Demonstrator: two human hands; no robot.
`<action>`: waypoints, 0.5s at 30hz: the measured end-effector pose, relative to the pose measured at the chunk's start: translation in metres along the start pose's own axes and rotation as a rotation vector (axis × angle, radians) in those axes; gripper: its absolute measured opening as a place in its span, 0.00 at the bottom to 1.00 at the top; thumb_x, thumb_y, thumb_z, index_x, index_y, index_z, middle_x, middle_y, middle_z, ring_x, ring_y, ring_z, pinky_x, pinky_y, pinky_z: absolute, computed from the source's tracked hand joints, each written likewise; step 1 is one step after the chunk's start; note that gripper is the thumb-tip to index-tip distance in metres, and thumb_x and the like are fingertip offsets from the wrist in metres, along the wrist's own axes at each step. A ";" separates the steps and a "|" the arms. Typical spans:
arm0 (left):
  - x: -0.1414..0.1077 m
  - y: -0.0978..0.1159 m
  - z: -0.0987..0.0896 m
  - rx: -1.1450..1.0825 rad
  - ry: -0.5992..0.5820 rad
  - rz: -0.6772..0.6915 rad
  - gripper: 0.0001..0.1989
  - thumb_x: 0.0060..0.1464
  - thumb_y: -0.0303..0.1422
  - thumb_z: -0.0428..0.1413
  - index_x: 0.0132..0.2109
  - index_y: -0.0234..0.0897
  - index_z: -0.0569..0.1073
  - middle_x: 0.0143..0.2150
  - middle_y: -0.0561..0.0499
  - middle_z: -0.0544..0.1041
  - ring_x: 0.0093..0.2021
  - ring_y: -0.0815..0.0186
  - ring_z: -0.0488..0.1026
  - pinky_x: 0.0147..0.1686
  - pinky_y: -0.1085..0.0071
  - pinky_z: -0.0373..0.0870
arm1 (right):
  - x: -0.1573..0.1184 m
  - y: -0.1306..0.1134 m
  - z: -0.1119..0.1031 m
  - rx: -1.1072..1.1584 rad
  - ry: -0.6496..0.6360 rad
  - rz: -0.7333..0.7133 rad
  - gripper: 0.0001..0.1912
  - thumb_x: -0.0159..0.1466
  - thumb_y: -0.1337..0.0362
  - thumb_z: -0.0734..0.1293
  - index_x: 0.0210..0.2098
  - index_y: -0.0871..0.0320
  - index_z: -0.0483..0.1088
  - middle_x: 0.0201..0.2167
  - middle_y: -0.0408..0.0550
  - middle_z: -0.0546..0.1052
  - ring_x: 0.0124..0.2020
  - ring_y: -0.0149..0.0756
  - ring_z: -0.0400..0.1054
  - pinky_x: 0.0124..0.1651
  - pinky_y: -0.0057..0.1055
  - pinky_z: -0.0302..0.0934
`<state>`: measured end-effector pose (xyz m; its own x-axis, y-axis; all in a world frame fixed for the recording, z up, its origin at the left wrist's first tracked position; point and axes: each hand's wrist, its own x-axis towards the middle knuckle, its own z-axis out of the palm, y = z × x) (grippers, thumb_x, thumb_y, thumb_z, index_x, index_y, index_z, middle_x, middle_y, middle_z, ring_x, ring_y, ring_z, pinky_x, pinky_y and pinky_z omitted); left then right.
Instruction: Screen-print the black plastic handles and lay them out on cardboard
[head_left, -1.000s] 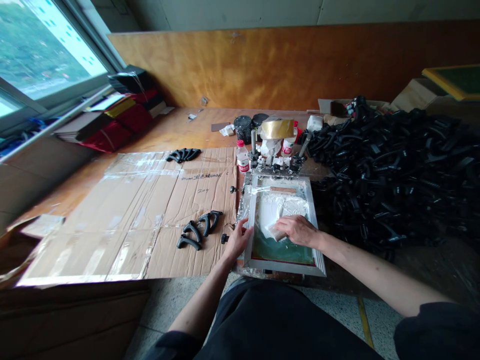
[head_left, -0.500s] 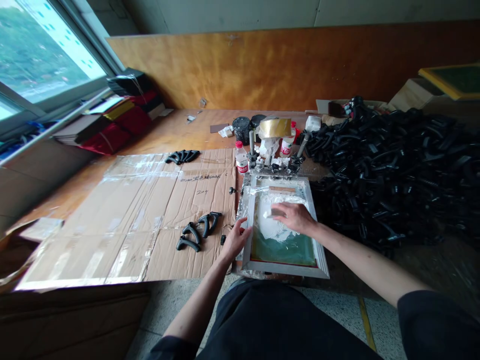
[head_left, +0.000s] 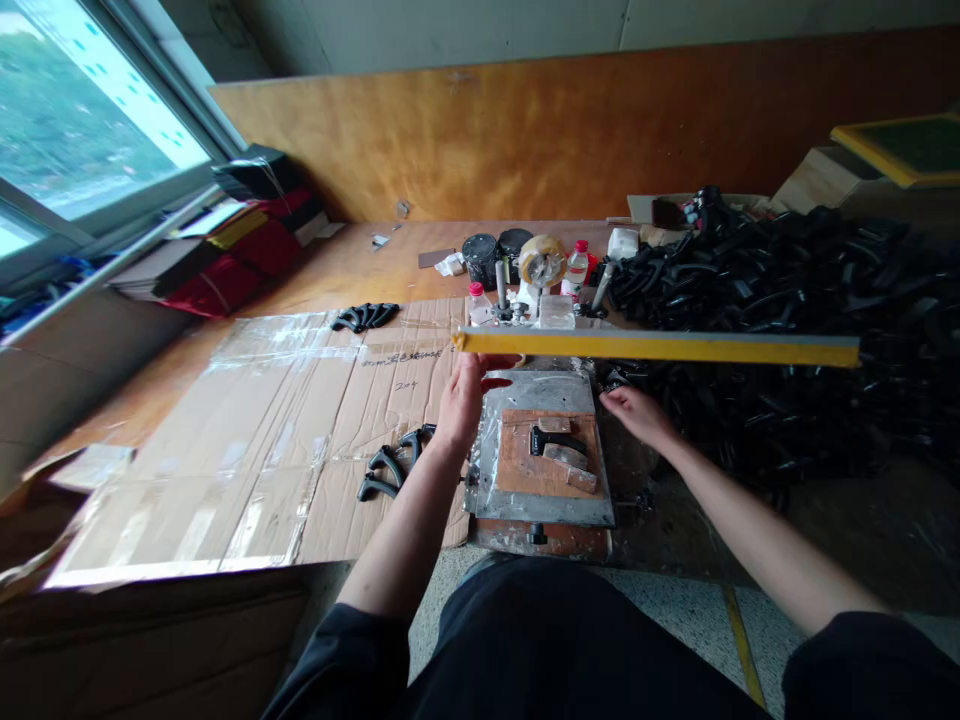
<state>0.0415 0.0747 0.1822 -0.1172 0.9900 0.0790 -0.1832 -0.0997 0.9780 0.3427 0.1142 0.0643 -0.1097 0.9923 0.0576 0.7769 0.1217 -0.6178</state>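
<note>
1. Hands were both raised. The left hand (head_left: 466, 405), fingers spread and palm up, sat under the left end of a long, flat, yellow-edged bar (head_left: 660, 346), perhaps a frame seen edge-on; whether it gripped the bar could not be told.
2. That bar hung level in the air, above the work surface. It looked stiff and fairly light, and probably best held at both ends.
3. The right hand (head_left: 637, 415) was open, empty and loosely curled, below the bar and not touching it.
4. Far left lay a taped sheet of brown corrugated cardboard (head_left: 255, 450) bearing curved black plastic handles (head_left: 382, 470).
5. Under the bar lay a grey metal plate (head_left: 525, 395) topped by an orange-brown wooden board (head_left: 517, 460).
6. A heap of black plastic parts (head_left: 757, 290) lay just behind the bar's right end, possibly in its way.
</note>
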 end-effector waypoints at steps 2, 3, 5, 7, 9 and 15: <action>-0.004 -0.010 0.008 -0.043 0.061 -0.004 0.29 0.60 0.56 0.42 0.52 0.38 0.68 0.44 0.44 0.77 0.44 0.63 0.75 0.38 0.70 0.73 | -0.023 -0.013 0.039 -0.126 -0.140 -0.142 0.17 0.63 0.50 0.65 0.32 0.60 0.72 0.36 0.52 0.76 0.39 0.40 0.69 0.43 0.33 0.61; -0.012 -0.020 0.012 -0.061 0.100 -0.047 0.30 0.59 0.57 0.43 0.52 0.37 0.67 0.44 0.43 0.78 0.43 0.63 0.76 0.37 0.70 0.73 | -0.032 -0.022 0.054 -0.205 -0.177 -0.183 0.15 0.64 0.54 0.66 0.33 0.60 0.72 0.39 0.54 0.75 0.43 0.42 0.68 0.46 0.34 0.60; -0.039 -0.049 0.018 -0.080 0.097 -0.278 0.32 0.56 0.58 0.47 0.52 0.36 0.67 0.45 0.40 0.78 0.41 0.61 0.77 0.34 0.69 0.73 | -0.046 -0.042 0.075 -0.333 -0.198 -0.159 0.10 0.66 0.60 0.63 0.36 0.61 0.70 0.40 0.57 0.74 0.46 0.44 0.67 0.48 0.36 0.59; -0.073 -0.081 0.023 -0.103 -0.034 -0.638 0.33 0.52 0.59 0.51 0.49 0.33 0.69 0.46 0.36 0.78 0.41 0.57 0.78 0.32 0.67 0.74 | -0.059 -0.065 0.083 -0.362 -0.194 -0.109 0.08 0.68 0.64 0.61 0.38 0.62 0.68 0.38 0.57 0.74 0.43 0.44 0.68 0.46 0.36 0.60; -0.103 -0.108 0.024 -0.196 -0.053 -0.807 0.31 0.51 0.58 0.54 0.47 0.33 0.71 0.48 0.35 0.78 0.43 0.56 0.77 0.35 0.66 0.75 | -0.072 -0.086 0.084 -0.305 -0.186 -0.207 0.09 0.69 0.64 0.59 0.39 0.61 0.68 0.37 0.56 0.74 0.42 0.43 0.68 0.45 0.36 0.61; -0.125 -0.127 -0.051 -0.145 0.335 -0.665 0.20 0.55 0.49 0.56 0.42 0.35 0.69 0.46 0.43 0.78 0.36 0.64 0.79 0.30 0.71 0.75 | -0.079 -0.060 0.050 -0.251 -0.328 -0.320 0.11 0.70 0.64 0.57 0.37 0.56 0.70 0.34 0.48 0.76 0.36 0.35 0.71 0.39 0.30 0.62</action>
<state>0.0297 -0.0414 0.0385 -0.2231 0.7651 -0.6040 -0.4428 0.4725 0.7620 0.2734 0.0274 0.0575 -0.5234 0.8500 -0.0603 0.7927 0.4598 -0.4002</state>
